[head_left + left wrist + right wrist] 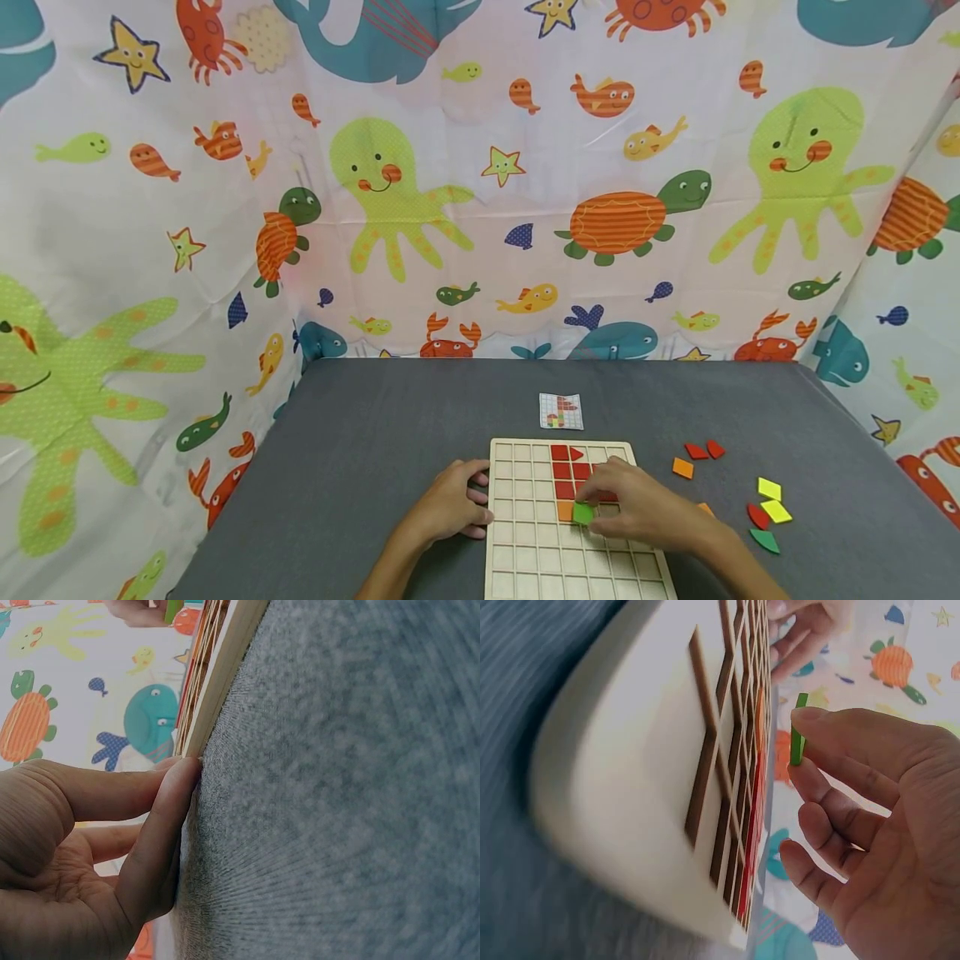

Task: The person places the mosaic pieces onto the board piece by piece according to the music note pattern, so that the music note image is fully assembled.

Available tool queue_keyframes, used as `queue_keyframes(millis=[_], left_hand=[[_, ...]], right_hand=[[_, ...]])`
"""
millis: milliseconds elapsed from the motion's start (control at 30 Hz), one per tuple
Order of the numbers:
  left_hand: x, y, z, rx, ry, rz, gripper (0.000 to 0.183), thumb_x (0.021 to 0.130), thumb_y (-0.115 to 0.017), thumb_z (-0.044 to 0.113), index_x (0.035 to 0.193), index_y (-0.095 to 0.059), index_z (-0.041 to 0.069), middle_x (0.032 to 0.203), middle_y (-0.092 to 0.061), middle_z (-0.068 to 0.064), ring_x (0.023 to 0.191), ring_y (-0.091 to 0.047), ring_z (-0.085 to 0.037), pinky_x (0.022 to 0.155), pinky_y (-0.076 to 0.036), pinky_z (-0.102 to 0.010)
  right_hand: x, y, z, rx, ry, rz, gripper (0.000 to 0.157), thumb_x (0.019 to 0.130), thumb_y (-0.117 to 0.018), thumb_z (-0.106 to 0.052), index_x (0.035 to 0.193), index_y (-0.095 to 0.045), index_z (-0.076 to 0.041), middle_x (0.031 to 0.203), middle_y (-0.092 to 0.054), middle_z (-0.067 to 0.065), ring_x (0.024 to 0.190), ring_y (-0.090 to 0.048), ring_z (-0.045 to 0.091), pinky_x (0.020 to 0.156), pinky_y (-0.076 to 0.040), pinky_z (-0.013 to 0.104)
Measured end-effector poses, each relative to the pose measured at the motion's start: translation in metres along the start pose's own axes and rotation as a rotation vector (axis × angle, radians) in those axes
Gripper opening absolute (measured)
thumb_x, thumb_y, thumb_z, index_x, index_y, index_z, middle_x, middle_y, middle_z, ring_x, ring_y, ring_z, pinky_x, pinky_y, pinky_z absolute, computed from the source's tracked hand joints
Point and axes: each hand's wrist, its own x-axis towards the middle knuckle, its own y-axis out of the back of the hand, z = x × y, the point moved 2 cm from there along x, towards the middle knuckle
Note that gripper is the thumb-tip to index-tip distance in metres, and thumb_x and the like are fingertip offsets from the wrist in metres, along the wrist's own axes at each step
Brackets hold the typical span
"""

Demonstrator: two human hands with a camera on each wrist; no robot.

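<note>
A wooden grid board [525,533] lies on the grey table. My left hand [452,504] is at its left side, the fingertips touching the board's edge [217,682] in the left wrist view. My right hand [637,504] pinches a green square tile [582,513] between thumb and fingers, over the board. In the right wrist view that green tile [799,729] is seen edge-on, apart from the grid. Red tiles [562,470] fill several cells near the board's top, and an orange tile [566,510] sits below them, just left of the green one. My right hand partly hides the board's right side.
Behind the board lies a small printed pattern card [561,412]. Loose tiles lie to the right: red [696,451], orange [682,467], yellow [776,511] and a green curved one [765,541]. A curtain with sea animals [450,208] hangs behind the table.
</note>
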Motion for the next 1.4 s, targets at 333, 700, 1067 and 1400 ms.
queue_keyframes(millis=[333, 700, 1067, 1400], left_hand=[[0.000, -0.001, 0.000, 0.006, -0.013, 0.008, 0.077, 0.079, -0.076, -0.019, 0.151, -0.052, -0.005, 0.122, -0.055, -0.015, 0.097, -0.064, -0.024, 0.059, -0.067, -0.036], [-0.001, 0.000, 0.000, -0.008, -0.016, 0.009, 0.078, 0.079, -0.077, -0.019, 0.151, -0.050, -0.006, 0.123, -0.055, -0.016, 0.096, -0.064, -0.023, 0.060, -0.068, -0.037], [-0.001, 0.000, -0.001, -0.016, -0.007, 0.006, 0.078, 0.079, -0.077, -0.019, 0.151, -0.050, -0.006, 0.123, -0.055, -0.016, 0.098, -0.064, -0.024, 0.060, -0.068, -0.038], [-0.002, -0.001, 0.001, -0.016, -0.012, 0.010, 0.078, 0.079, -0.076, -0.020, 0.152, -0.050, -0.005, 0.124, -0.055, -0.016, 0.096, -0.064, -0.024, 0.060, -0.068, -0.039]], right_hand=[[0.011, -0.011, -0.010, 0.022, -0.064, -0.090, 0.024, 0.085, -0.088, -0.025, 0.106, -0.079, -0.028, 0.105, -0.065, -0.018, 0.102, -0.055, 0.004, 0.087, -0.056, 0.029], [0.011, -0.015, -0.011, -0.031, -0.013, -0.102, 0.021, 0.085, -0.087, -0.021, 0.102, -0.079, -0.029, 0.102, -0.064, -0.018, 0.099, -0.056, 0.003, 0.111, -0.053, 0.044], [0.011, -0.018, -0.009, -0.043, -0.024, -0.123, 0.023, 0.084, -0.090, -0.025, 0.103, -0.079, -0.030, 0.103, -0.064, -0.020, 0.102, -0.055, 0.003, 0.102, -0.056, 0.036], [0.010, -0.017, -0.007, 0.037, -0.037, -0.124, 0.022, 0.083, -0.091, -0.026, 0.102, -0.080, -0.027, 0.099, -0.067, -0.017, 0.093, -0.057, 0.004, 0.079, -0.054, 0.027]])
